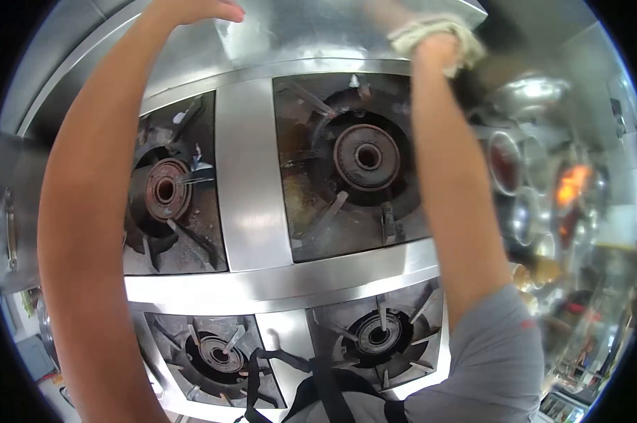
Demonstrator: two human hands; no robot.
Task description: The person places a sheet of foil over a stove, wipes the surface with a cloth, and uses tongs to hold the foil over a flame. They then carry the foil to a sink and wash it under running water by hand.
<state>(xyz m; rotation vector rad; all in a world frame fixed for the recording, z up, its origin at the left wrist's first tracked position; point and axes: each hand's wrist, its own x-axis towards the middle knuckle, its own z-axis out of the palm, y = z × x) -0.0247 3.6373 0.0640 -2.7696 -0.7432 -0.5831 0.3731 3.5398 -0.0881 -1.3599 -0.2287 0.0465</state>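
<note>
My left hand is at the top edge, over the stainless steel back panel. Its visible fingers stretch to the right with nothing seen in them; part of the hand is cut off by the frame. My right hand reaches to the upper right of the same panel and is closed on a pale cloth, blurred by motion. The cloth bunches around the hand and hides most of the fingers. Below both arms lies a steel stove with a back left burner and a back right burner.
Two front burners, left and right, sit close to my body, with raised grate arms. To the right, a flame burns among blurred pans and bowls. A steel cabinet with a handle stands at the left.
</note>
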